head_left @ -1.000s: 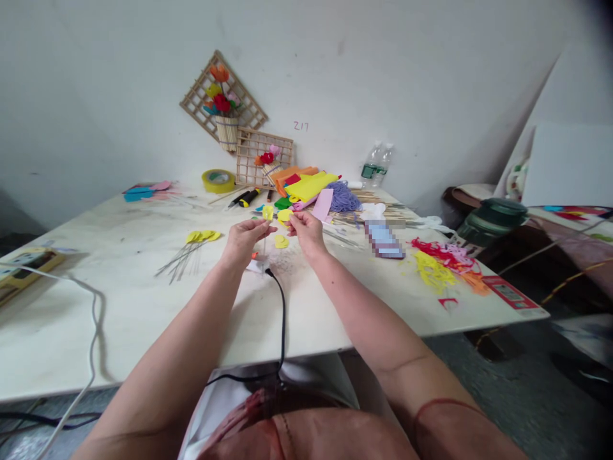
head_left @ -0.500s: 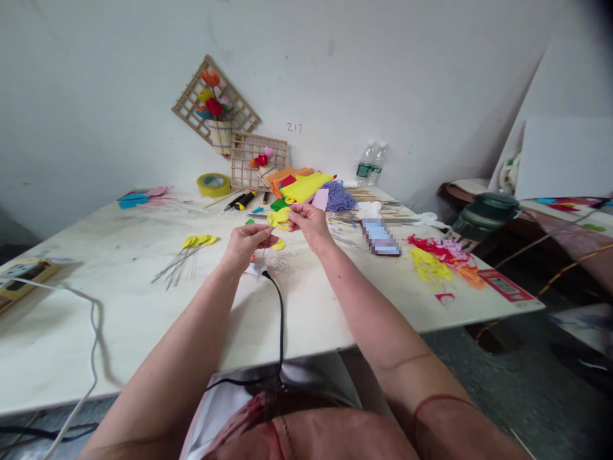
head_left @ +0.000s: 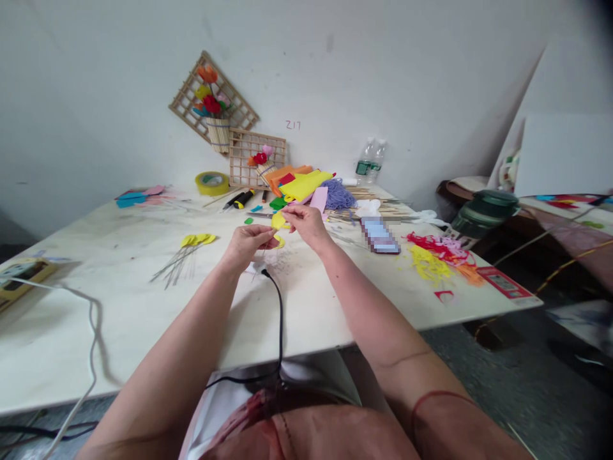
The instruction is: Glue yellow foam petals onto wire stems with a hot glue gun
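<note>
Above the middle of the table, my right hand (head_left: 308, 225) pinches a small yellow felt petal (head_left: 278, 220) between thumb and fingertips. Close on its left, my left hand (head_left: 245, 247) is closed in a pinch just below the petal, on what looks like its thin wire stem, mostly hidden by the fingers. Another yellow piece (head_left: 280, 241) shows beneath the hands. Left of them, several yellow petals on wires (head_left: 197, 240) lie in a fan. A black cable (head_left: 279, 306) runs from a white object, partly hidden, under my left hand.
Behind the hands lie felt sheets (head_left: 306, 185), purple yarn (head_left: 339, 195), yellow tape (head_left: 212, 183) and a cutter (head_left: 244, 199). A phone (head_left: 380, 236), yellow scraps (head_left: 431, 265) and a green-lidded jar (head_left: 486, 214) are at right. A power strip (head_left: 29, 281) sits at left.
The yellow petal has turned and now shows a flatter face between my hands. Both hands stay nearly in place and keep their pinch; the view has shifted slightly.
</note>
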